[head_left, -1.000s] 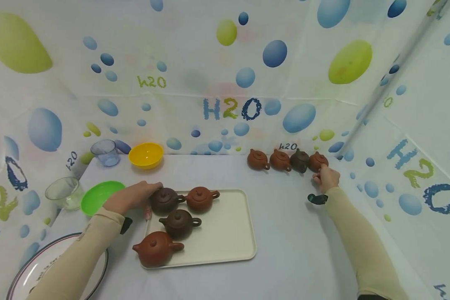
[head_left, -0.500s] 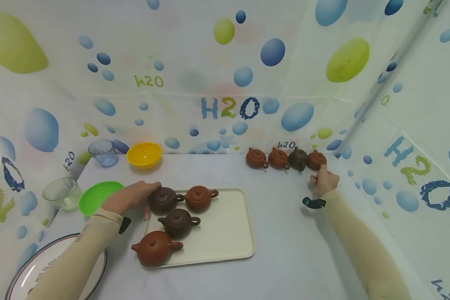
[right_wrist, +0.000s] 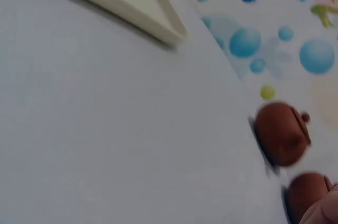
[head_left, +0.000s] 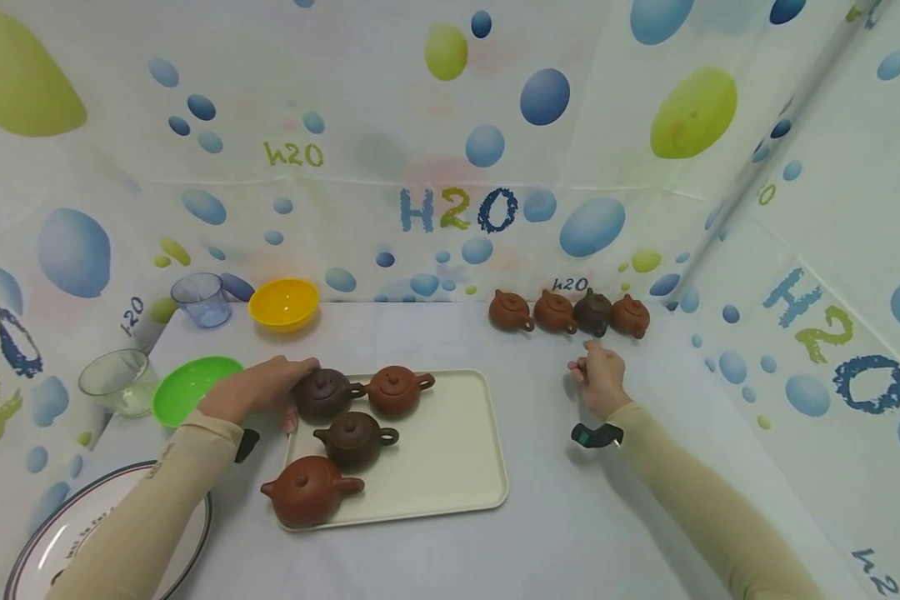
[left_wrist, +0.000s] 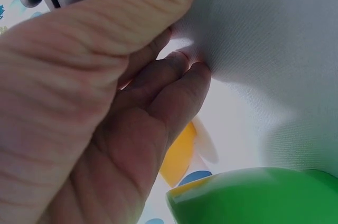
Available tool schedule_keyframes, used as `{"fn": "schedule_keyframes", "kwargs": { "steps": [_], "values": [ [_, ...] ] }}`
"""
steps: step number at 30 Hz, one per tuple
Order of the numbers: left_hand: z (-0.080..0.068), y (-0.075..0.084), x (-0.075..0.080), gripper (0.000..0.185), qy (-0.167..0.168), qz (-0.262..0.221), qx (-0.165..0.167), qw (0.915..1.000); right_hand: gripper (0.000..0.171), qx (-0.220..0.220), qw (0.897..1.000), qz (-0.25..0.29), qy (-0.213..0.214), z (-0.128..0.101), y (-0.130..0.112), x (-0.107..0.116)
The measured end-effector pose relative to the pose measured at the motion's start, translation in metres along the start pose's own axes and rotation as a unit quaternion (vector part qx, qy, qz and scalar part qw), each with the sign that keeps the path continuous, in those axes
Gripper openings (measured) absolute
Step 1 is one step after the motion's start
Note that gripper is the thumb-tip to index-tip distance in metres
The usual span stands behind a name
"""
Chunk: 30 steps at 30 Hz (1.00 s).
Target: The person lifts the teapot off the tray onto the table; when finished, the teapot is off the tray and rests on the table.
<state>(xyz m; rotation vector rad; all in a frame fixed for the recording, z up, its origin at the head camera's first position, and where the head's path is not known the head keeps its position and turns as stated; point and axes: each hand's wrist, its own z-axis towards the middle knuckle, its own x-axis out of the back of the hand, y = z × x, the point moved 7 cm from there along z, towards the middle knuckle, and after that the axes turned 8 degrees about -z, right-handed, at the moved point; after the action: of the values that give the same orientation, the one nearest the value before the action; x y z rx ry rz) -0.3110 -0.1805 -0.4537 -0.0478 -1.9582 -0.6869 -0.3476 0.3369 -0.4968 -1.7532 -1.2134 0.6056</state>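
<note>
The left hand (head_left: 251,392) rests on the dark brown teapot (head_left: 322,395) at the back left corner of the cream tray (head_left: 450,467), its fingers curved around the pot's side. Three more teapots stand on the same tray: a reddish one (head_left: 393,390) just beside it, another dark one (head_left: 352,440) in front, and a large reddish one (head_left: 303,492) nearest to the person. The right hand (head_left: 600,379) hovers above the desk (head_left: 555,533) with loosely curled fingers and holds nothing. It is near the row of four small teapots (head_left: 570,312) by the back wall, but apart from them.
</note>
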Motion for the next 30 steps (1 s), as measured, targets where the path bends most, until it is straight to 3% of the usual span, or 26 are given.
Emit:
{"fn": "schedule_keyframes", "kwargs": {
  "steps": [7,12,16,18,21,25,27,28,30],
  "values": [
    [0.001,0.000,0.000,0.065,-0.008,0.005,0.014,0.9999,0.037,0.029,0.997,-0.007,-0.067,-0.024,0.015,-0.044],
    [0.000,-0.002,0.000,0.063,-0.010,0.002,0.023,0.9997,0.022,0.052,0.993,-0.008,-0.105,-0.046,0.019,-0.077],
    [0.000,0.001,0.001,0.057,-0.006,0.005,0.012,0.9999,0.017,0.076,0.986,-0.018,-0.146,-0.065,0.018,-0.103],
    [-0.001,0.002,0.001,0.055,-0.005,0.005,0.009,0.9999,0.021,0.084,0.980,-0.051,-0.175,-0.075,0.018,-0.116],
    [-0.001,0.002,0.001,0.057,-0.002,0.007,0.001,1.0000,0.037,0.105,0.955,-0.140,-0.239,-0.089,0.020,-0.136],
    [0.000,0.000,0.001,0.059,0.002,0.009,-0.004,0.9999,0.057,0.145,0.893,-0.261,-0.336,-0.108,0.028,-0.163],
    [0.001,0.000,0.002,0.060,0.002,0.009,-0.002,1.0000,0.056,0.158,0.862,-0.296,-0.379,-0.117,0.034,-0.175],
    [0.001,0.000,0.002,0.061,0.000,0.009,0.000,1.0000,0.055,0.162,0.850,-0.308,-0.396,-0.122,0.037,-0.180],
    [0.001,-0.001,0.001,0.064,-0.002,0.007,0.002,1.0000,0.049,0.163,0.835,-0.320,-0.417,-0.128,0.042,-0.189]
  ]
}}
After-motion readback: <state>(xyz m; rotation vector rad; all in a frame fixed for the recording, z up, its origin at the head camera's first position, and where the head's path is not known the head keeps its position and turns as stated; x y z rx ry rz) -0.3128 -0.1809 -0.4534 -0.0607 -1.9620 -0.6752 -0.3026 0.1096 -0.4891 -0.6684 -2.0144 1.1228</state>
